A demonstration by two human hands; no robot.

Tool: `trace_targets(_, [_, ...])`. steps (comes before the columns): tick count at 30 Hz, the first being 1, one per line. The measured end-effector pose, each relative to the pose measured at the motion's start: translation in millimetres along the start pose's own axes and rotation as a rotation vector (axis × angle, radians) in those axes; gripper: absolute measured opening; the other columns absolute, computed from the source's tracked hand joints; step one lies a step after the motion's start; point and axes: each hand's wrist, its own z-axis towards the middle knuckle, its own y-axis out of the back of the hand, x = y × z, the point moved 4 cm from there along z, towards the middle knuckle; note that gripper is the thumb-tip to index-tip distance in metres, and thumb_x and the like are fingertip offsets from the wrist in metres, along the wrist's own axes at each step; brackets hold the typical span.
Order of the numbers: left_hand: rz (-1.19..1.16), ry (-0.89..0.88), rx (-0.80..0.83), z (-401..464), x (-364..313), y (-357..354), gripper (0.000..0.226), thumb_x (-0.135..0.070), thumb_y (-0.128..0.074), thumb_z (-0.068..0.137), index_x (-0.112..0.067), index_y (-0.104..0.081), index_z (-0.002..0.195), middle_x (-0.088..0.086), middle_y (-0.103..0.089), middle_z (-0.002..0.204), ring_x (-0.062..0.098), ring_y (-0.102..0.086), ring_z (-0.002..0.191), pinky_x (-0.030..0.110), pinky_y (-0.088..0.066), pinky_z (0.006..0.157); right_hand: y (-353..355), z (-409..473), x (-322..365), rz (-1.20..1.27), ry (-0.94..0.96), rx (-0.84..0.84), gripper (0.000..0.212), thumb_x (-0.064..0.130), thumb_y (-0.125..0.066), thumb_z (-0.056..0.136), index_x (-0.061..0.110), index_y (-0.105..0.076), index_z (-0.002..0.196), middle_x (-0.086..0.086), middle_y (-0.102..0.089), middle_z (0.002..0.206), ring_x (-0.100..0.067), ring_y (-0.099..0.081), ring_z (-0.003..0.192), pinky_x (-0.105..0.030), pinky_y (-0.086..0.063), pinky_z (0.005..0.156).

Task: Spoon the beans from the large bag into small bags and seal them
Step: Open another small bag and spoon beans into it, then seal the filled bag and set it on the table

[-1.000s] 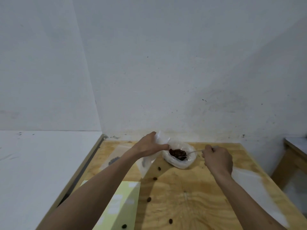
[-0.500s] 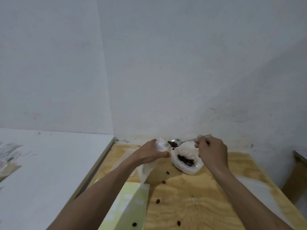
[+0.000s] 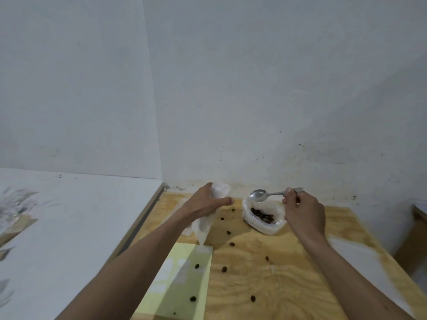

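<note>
Plywood tabletop (image 3: 288,269) against grey wall corner. Left hand (image 3: 205,204) fingers wrapped around neck of small clear bag (image 3: 203,225), raised upright, tip near yellow sheet (image 3: 182,280). Right hand (image 3: 302,213) fingers pinched on handle of metal spoon (image 3: 265,194), bowl empty, above large bag (image 3: 262,215) of beans (image 3: 262,214) lying open. Loose beans (image 3: 232,244) scattered on tabletop and sheet.

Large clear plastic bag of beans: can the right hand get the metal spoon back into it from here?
Probably yes: the right hand holds the metal spoon just above the large clear plastic bag's open mouth, nothing between.
</note>
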Motion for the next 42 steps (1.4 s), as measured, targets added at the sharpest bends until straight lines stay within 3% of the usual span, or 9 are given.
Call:
trace_targets(7, [-0.105,-0.021,-0.05,-1.2,-8.0,5.7,0.059,-0.059,-0.073,0.083,-0.025,-0.045,0.122,-0.006,-0.058,0.114,0.005,-0.056,0.093,0.025,-0.044,0.072,-1.7,-25.6,-15.9,-0.512,0.594,0.024,0.011,0.023,-0.067,0.094,0.022,-0.076,0.101,0.001,-0.067,0.086,-0.025,-0.066,0.056,-0.03,-0.046,0.042])
trace_targets(12, [-0.203,-0.065,-0.097,-6.2,-15.9,7.7,0.064,-0.064,-0.075,0.079,-0.023,-0.052,0.123,-0.004,-0.062,0.111,0.009,-0.061,0.094,0.025,-0.044,0.069,-11.3,-40.1,-45.3,-0.736,0.797,0.21,0.034,0.013,-0.09,0.066,0.027,-0.074,0.093,0.001,-0.065,0.084,-0.021,-0.052,0.035,-0.019,-0.025,0.035])
trace_targets(18, [-0.292,-0.103,-0.106,-11.8,-25.8,5.1,0.073,-0.063,-0.076,0.078,-0.025,-0.047,0.132,-0.009,-0.059,0.117,0.003,-0.06,0.099,0.023,-0.044,0.07,1.5,-35.3,-32.2,-0.649,0.561,0.365,0.048,0.009,-0.062,0.086,0.033,-0.067,0.128,0.004,-0.058,0.133,-0.017,-0.067,0.097,-0.029,-0.051,0.063])
trace_targets(22, [-0.321,-0.098,-0.075,-16.0,-41.1,-6.1,0.085,-0.075,-0.053,0.084,-0.018,-0.039,0.145,-0.008,-0.045,0.127,0.012,-0.048,0.109,0.03,-0.034,0.092,6.2,-26.7,16.8,0.041,0.215,0.404,0.023,0.022,-0.06,0.098,0.03,-0.074,0.113,0.013,-0.073,0.103,0.0,-0.068,0.083,-0.018,-0.05,0.074])
trace_targets(24, [-0.398,-0.106,-0.043,-16.7,-47.6,-13.3,0.083,-0.089,-0.035,0.081,-0.02,-0.053,0.123,-0.005,-0.057,0.116,0.012,-0.054,0.105,0.029,-0.037,0.095,-1.2,-30.2,37.4,0.271,0.1,0.521,0.017,0.029,-0.064,0.097,0.027,-0.076,0.109,0.009,-0.077,0.092,-0.005,-0.072,0.082,-0.025,-0.057,0.078])
trace_targets(27, [-0.588,-0.034,-0.056,-15.3,-49.0,-21.9,0.059,-0.066,-0.019,0.103,-0.023,-0.059,0.109,-0.012,-0.069,0.099,0.0,-0.064,0.091,0.018,-0.047,0.077,-14.5,-34.2,50.9,0.396,0.005,0.538,0.018,0.038,-0.07,0.092,0.024,-0.075,0.103,0.003,-0.076,0.093,-0.011,-0.073,0.081,-0.033,-0.06,0.078])
trace_targets(33, [-0.546,-0.032,-0.158,-15.6,-37.6,-20.2,0.03,-0.037,-0.041,0.108,-0.017,-0.059,0.12,0.001,-0.065,0.115,0.019,-0.061,0.104,0.03,-0.046,0.082,-17.5,-26.8,51.0,0.262,-0.011,0.227,0.032,0.039,-0.077,0.085,0.022,-0.061,0.107,0.008,-0.064,0.102,-0.01,-0.066,0.087,-0.04,-0.058,0.082])
trace_targets(37, [-0.601,-0.087,-0.222,-17.5,-32.0,-14.9,0.023,-0.033,-0.054,0.104,-0.014,-0.067,0.107,-0.003,-0.064,0.095,0.015,-0.058,0.088,0.028,-0.045,0.078,-21.4,-16.4,52.3,0.364,-0.05,0.358,0.043,0.039,-0.078,0.085,0.026,-0.059,0.122,0.01,-0.063,0.106,-0.004,-0.063,0.095,-0.028,-0.054,0.078])
trace_targets(42, [-0.601,-0.123,-0.218,-20.3,-30.0,-8.8,0.018,-0.024,-0.07,0.096,-0.007,-0.073,0.098,0.001,-0.07,0.085,0.009,-0.063,0.074,0.022,-0.049,0.072,-23.2,-0.4,62.9,0.37,0.032,0.498,0.015,0.035,-0.08,0.083,0.023,-0.078,0.09,0.008,-0.076,0.091,-0.01,-0.07,0.09,-0.024,-0.051,0.076])
